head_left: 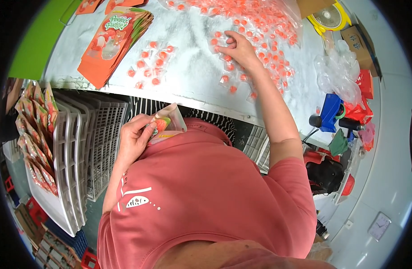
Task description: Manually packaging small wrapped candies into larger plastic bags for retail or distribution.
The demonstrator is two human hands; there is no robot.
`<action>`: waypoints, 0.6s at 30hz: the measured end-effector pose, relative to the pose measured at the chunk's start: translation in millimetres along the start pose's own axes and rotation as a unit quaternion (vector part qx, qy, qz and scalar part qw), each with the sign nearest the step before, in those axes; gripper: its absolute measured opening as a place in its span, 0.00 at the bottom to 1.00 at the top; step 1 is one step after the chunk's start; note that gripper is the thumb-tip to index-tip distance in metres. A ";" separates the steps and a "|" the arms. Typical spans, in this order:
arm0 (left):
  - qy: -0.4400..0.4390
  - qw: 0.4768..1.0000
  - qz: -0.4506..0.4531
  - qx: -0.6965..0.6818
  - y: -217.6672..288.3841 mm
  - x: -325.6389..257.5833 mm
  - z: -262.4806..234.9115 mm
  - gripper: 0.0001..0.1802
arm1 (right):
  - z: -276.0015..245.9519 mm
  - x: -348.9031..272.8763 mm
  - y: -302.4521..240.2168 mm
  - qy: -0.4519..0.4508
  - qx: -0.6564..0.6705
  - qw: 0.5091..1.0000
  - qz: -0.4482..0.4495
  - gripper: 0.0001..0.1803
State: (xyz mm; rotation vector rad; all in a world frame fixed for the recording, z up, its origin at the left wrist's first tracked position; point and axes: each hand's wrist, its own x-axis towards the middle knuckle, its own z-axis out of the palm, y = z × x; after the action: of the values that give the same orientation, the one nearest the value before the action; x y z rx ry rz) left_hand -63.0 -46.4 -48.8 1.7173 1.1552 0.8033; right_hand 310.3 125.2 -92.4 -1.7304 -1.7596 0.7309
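Note:
At my waist, just below the table edge, my left hand (pixel 136 136) grips a small pouch (pixel 173 120) with its mouth spread apart. The pouch has red and green print and a pale inside; its contents cannot be made out. Over the table my right hand (pixel 239 50) reaches among individually wrapped orange-red candies (pixel 275 58). Its thumb and forefinger are apart, on either side of a wrapped candy (pixel 214 41) near the edge of the pile. To the left lies a small separate group of wrapped candies (pixel 147 72). Beyond it rests a fanned stack of flat red pouches (pixel 108 47).
Left of me, stacked pale plastic crates (pixel 71 152) hold filled pouches (pixel 36 130). At the right stand a yellow fan (pixel 328 18), clear plastic bags (pixel 338 74) and a blue device (pixel 332 112). The white table's front edge (pixel 192 104) runs before my body.

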 end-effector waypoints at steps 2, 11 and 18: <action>-0.004 1.000 -0.001 0.001 0.4 0.4 -0.6 0.08 | -1.5 -0.8 2.1 0.005 0.026 1.000 0.011 0.34; -0.008 1.000 -0.006 0.000 0.8 1.8 0.5 0.08 | -2.2 -14.7 9.9 -0.035 -0.072 0.997 -0.010 0.19; -0.002 1.000 0.012 0.004 0.7 -1.6 -1.0 0.08 | 7.9 -1.0 2.9 0.081 -0.004 0.996 -0.030 0.28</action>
State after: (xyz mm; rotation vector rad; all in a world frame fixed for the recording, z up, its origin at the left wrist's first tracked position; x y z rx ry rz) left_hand -64.1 -47.7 -47.8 1.7414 1.1379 0.8108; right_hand 306.6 124.2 -100.0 -1.6837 -1.6977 0.5432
